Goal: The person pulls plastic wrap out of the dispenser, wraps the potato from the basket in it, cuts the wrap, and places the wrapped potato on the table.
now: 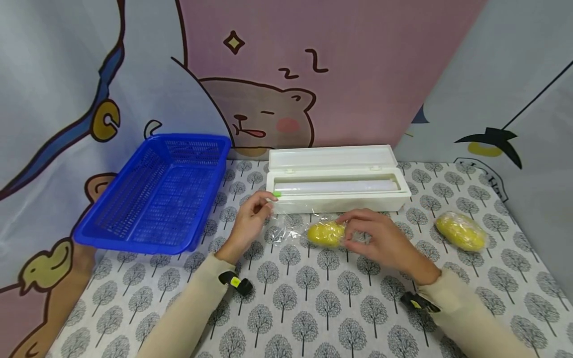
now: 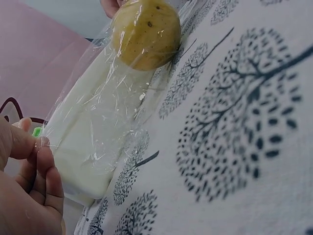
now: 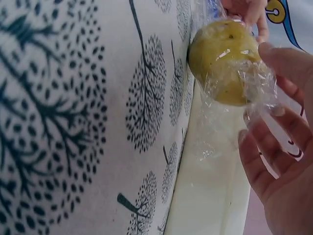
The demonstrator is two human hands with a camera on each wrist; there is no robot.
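A yellow oval mango-like fruit (image 1: 326,233) with dark specks lies on the patterned cloth, partly covered in clear plastic wrap (image 2: 110,105). My right hand (image 1: 380,238) curls thumb and fingers round the fruit's right end, over the crinkled film. To the left, my left hand (image 1: 250,221) pinches the other end of the film between thumb and forefinger, beside a small green tab (image 1: 277,194). The film stretches from the fruit to these fingertips. Just behind both hands stands a long white wrap dispenser box (image 1: 340,204), its lid raised, a roll (image 1: 335,186) inside.
At the left sits a blue plastic basket (image 1: 197,214) with slotted walls. Another yellow fruit (image 1: 461,231), wrapped in film, lies to the right of my right hand. A tree-print cloth (image 1: 309,303) covers the table, and a cartoon curtain (image 1: 358,74) hangs behind it.
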